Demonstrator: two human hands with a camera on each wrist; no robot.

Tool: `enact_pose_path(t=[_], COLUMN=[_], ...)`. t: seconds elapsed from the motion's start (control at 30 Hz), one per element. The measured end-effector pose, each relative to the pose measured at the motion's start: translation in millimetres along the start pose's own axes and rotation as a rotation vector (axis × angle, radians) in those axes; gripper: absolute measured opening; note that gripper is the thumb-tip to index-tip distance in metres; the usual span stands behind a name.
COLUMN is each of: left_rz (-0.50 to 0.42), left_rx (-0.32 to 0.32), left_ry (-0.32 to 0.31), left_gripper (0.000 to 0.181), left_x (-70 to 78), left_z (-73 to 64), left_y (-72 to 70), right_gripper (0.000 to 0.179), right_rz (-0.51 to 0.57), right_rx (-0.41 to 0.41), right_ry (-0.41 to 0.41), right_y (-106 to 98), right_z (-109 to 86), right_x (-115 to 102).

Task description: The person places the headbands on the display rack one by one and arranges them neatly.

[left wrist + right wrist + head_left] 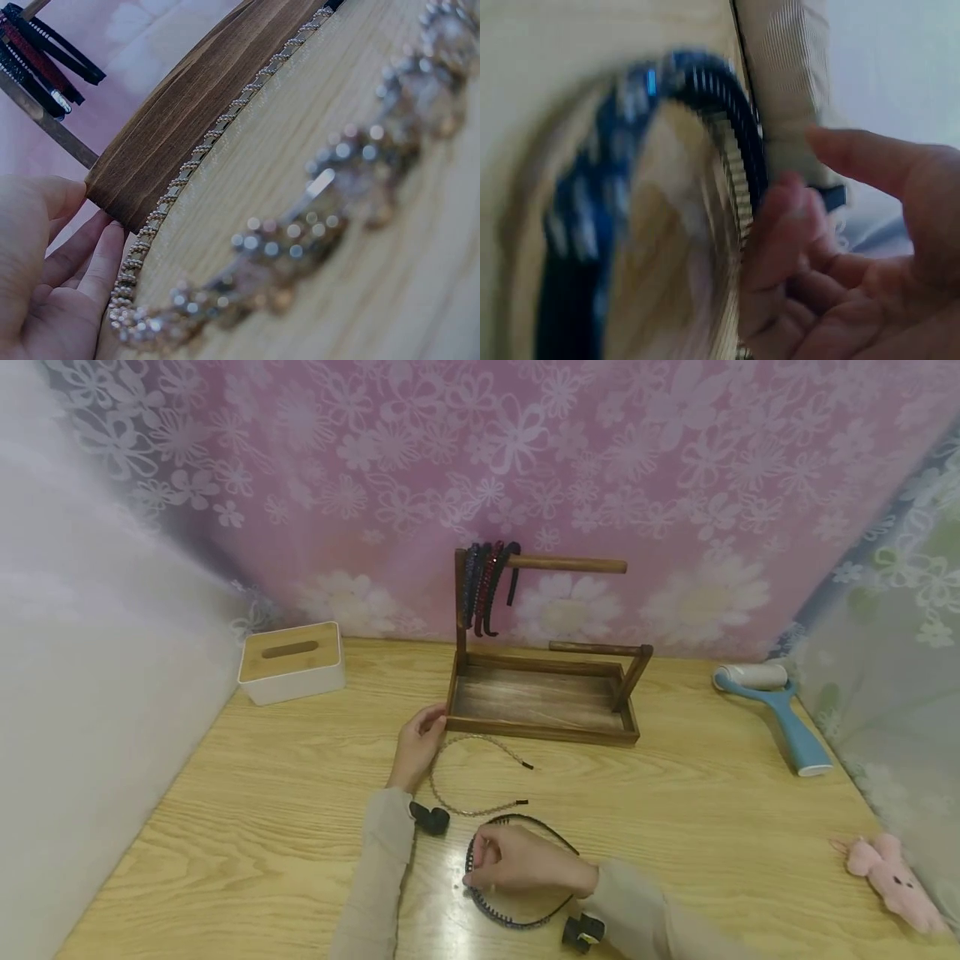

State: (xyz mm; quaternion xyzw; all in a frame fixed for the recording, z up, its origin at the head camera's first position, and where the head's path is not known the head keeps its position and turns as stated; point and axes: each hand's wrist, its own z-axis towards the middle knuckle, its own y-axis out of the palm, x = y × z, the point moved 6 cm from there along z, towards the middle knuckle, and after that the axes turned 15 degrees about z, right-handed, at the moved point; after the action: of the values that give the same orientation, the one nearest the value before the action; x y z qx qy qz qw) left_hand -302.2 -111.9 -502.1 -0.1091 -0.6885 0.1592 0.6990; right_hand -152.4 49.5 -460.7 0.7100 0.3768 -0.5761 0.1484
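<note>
My left hand (417,747) grips the front left corner of a dark wooden headband stand (540,731), thumb and fingers on either side of the corner. Just right of that hand, a thin beaded headband (480,812) lies on the table with its ends to the right. My right hand (525,860) is over a dark blue toothed headband (517,924) nearer the front. In the right wrist view its fingers are loosely bent at the toothed inner edge of the blue headband (585,195), which is blurred. A gap shows between thumb and fingers.
Several dark and red headbands (491,585) hang at the left end of the stand's upper bar (573,563). A white tissue box (296,685) stands at the back left. To the right lie a blue-handled lint roller (798,735) and a pink plush toy (900,885).
</note>
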Motion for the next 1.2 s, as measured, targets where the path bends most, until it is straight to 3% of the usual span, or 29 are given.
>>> enact_pose_path(t=[0.1,0.33,0.63,0.93,1.2], left_rz=[-0.002,-0.01,0.007,0.006,0.02], left_rx=[-0.004,-0.004,-0.006,-0.013,-0.018], left_ry=[0.0,0.018,0.012,-0.01,-0.014], left_gripper=[0.032,0.032,0.032,0.034,0.034], left_x=[-0.5,-0.3,-0.2,-1.1,-2.1], left_z=[-0.6,-0.6,-1.1,-0.1,2.2], left_y=[1.5,1.3,0.0,-0.2,-0.6], right_gripper=[0.024,0.032,0.028,0.021,0.018], right_rz=[-0.051,-0.172,-0.261,-0.141,-0.102], right_rx=[0.001,0.085,0.111,0.122,0.131], right_ry=[0.019,0.034,-0.019,-0.06,-0.094], right_y=[9.0,19.0,25.0,14.9,-0.7], right_z=[-6.5,-16.6,-24.2,-28.9,-35.4], right_x=[0.6,0.9,-2.9,-10.8,-21.3])
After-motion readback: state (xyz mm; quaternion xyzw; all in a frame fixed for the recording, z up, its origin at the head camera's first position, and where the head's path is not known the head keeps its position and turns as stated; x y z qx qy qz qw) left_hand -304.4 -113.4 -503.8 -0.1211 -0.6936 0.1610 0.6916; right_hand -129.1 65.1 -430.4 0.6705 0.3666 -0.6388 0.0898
